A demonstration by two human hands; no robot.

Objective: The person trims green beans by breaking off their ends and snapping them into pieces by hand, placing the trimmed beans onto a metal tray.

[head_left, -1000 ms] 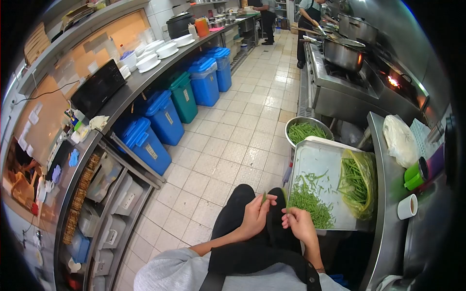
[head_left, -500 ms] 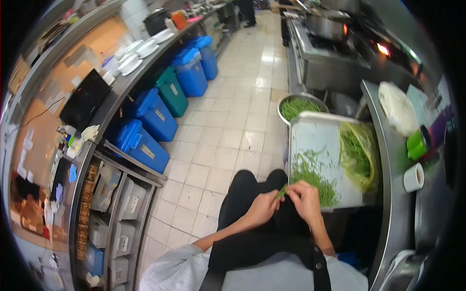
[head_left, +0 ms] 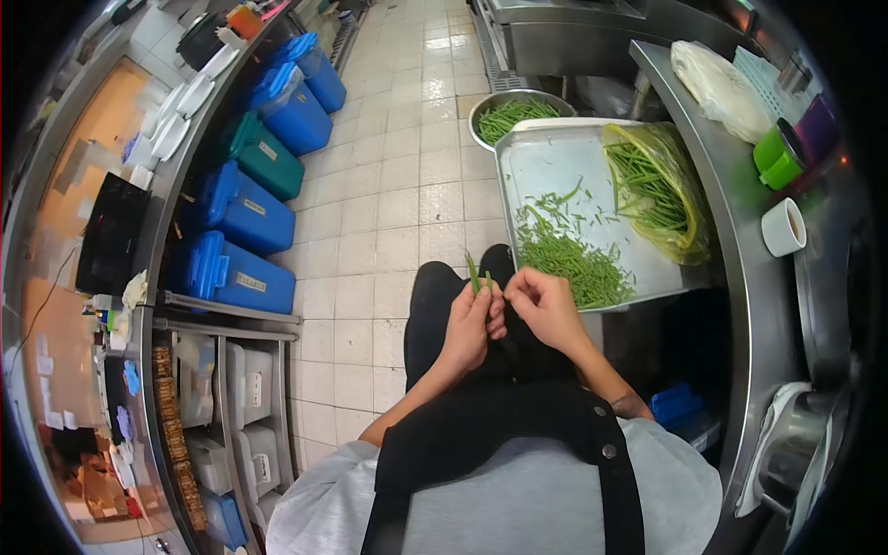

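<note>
Green beans (head_left: 474,274) stick up from my left hand (head_left: 474,324), which is closed around them above my lap. Close beside it on the right, my right hand (head_left: 548,310) is curled in a pinch, and whatever its fingertips may hold is hidden. Just beyond that hand, a pile of short cut bean pieces (head_left: 575,266) lies on a pale tray (head_left: 557,165). A yellow plastic bag (head_left: 689,242) of long whole beans rests on the tray's right side. At the tray's far left corner stands a metal bowl (head_left: 476,129) filled with more beans.
Along the left counter stand several blue bins (head_left: 250,277) and a green bin (head_left: 268,157). A steel counter (head_left: 717,176) runs on my right, bearing a white cup (head_left: 783,228) and a green container (head_left: 779,155). Tiled floor (head_left: 444,199) stretches ahead.
My view has tipped downward and shifted right. The hands, earlier together at a bean, are now slightly apart, with beans upright in the left one.
</note>
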